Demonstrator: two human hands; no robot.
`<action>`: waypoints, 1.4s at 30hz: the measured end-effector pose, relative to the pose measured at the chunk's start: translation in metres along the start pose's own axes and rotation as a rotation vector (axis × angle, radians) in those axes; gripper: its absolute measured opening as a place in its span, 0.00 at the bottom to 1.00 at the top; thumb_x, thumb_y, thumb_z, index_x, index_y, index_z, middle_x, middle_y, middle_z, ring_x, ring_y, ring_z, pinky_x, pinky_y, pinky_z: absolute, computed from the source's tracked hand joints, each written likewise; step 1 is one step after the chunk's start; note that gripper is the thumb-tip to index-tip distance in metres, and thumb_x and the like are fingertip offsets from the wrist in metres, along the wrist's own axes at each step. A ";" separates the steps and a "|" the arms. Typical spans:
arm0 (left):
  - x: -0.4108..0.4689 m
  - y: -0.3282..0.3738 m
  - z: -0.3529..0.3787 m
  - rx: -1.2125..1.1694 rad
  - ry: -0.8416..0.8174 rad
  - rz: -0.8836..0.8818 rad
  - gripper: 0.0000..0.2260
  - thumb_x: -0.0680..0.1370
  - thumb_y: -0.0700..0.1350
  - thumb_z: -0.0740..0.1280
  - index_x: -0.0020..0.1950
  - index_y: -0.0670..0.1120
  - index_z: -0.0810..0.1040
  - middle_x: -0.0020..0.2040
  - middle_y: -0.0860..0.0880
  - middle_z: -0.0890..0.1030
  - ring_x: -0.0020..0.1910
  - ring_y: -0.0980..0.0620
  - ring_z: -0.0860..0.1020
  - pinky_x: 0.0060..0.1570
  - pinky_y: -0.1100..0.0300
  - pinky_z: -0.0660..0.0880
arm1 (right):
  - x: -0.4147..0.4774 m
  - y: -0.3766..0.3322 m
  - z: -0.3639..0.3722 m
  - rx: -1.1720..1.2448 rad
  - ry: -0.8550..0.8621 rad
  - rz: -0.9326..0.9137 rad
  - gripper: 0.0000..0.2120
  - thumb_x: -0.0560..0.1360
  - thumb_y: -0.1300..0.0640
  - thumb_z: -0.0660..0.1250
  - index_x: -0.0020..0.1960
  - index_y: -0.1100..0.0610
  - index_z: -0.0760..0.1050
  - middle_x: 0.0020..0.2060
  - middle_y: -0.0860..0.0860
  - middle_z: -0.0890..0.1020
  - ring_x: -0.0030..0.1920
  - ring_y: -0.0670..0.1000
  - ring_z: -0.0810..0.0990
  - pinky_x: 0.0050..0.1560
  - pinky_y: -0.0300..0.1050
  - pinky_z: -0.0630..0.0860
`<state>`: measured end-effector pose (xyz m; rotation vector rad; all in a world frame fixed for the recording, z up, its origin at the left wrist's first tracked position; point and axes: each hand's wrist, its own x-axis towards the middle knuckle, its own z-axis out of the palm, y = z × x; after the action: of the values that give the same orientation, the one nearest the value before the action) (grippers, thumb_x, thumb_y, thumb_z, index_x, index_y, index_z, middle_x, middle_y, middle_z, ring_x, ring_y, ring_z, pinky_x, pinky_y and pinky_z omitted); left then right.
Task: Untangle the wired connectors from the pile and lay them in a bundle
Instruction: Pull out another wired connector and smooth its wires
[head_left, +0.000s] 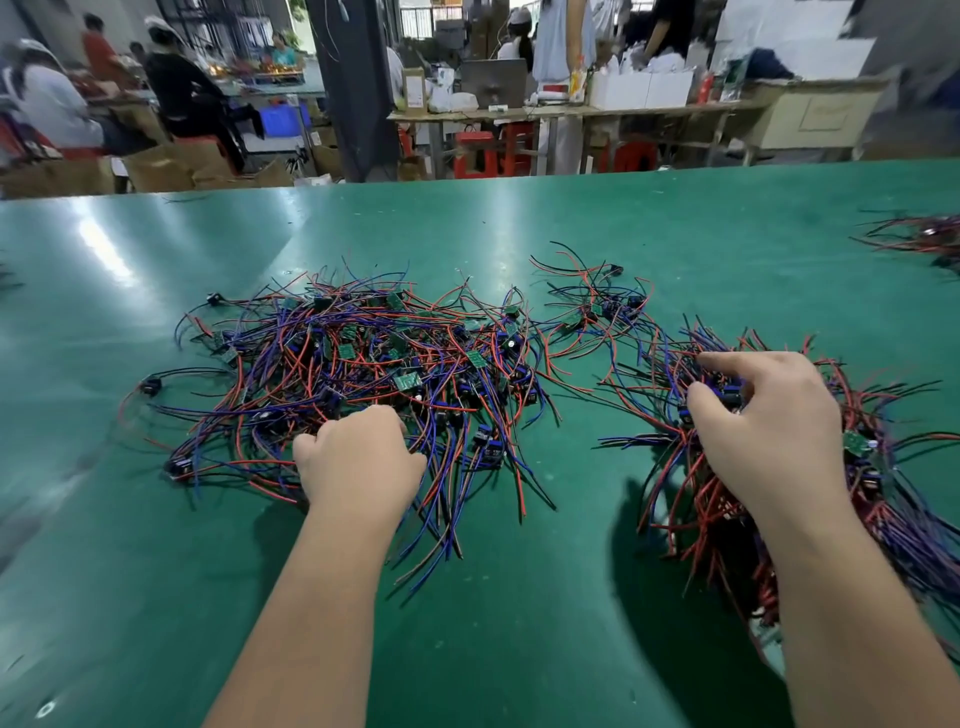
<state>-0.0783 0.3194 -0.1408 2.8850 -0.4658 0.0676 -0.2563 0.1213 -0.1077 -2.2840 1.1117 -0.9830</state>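
Green table (519, 623) — wire pile (363, 364), bundle (898, 530)

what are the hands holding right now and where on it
The right hand pinches a black connector atop the bundle, between thumb and fingers. The left hand curls into the near edge of the pile; its grip is hidden.

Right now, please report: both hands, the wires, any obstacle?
Left hand curled into pile near edge, grip hidden. Right hand pinches connector atop bundle. Small loose clump behind, nothing blocking.
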 end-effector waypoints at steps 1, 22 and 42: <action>0.001 -0.001 0.001 0.017 -0.009 -0.016 0.10 0.73 0.57 0.69 0.52 0.55 0.77 0.47 0.54 0.82 0.58 0.46 0.73 0.56 0.49 0.60 | -0.001 -0.001 0.001 0.012 -0.003 0.003 0.14 0.73 0.57 0.67 0.59 0.54 0.80 0.55 0.56 0.76 0.55 0.56 0.74 0.58 0.50 0.68; -0.012 0.019 -0.033 -1.771 -0.078 0.322 0.07 0.67 0.48 0.71 0.42 0.53 0.86 0.40 0.53 0.85 0.33 0.59 0.79 0.37 0.68 0.76 | -0.015 -0.021 0.015 0.424 -0.148 -0.025 0.08 0.75 0.62 0.67 0.46 0.51 0.83 0.38 0.45 0.84 0.37 0.41 0.80 0.41 0.30 0.74; -0.044 0.043 -0.010 -0.969 -0.716 0.730 0.07 0.71 0.34 0.73 0.48 0.40 0.85 0.46 0.47 0.85 0.46 0.56 0.82 0.53 0.61 0.78 | -0.018 -0.039 0.009 1.480 -0.590 0.383 0.09 0.66 0.63 0.63 0.40 0.58 0.82 0.39 0.56 0.85 0.39 0.53 0.85 0.35 0.35 0.77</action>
<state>-0.1336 0.2958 -0.1254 1.6083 -1.2203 -0.8350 -0.2370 0.1592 -0.0971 -0.9445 0.2639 -0.5344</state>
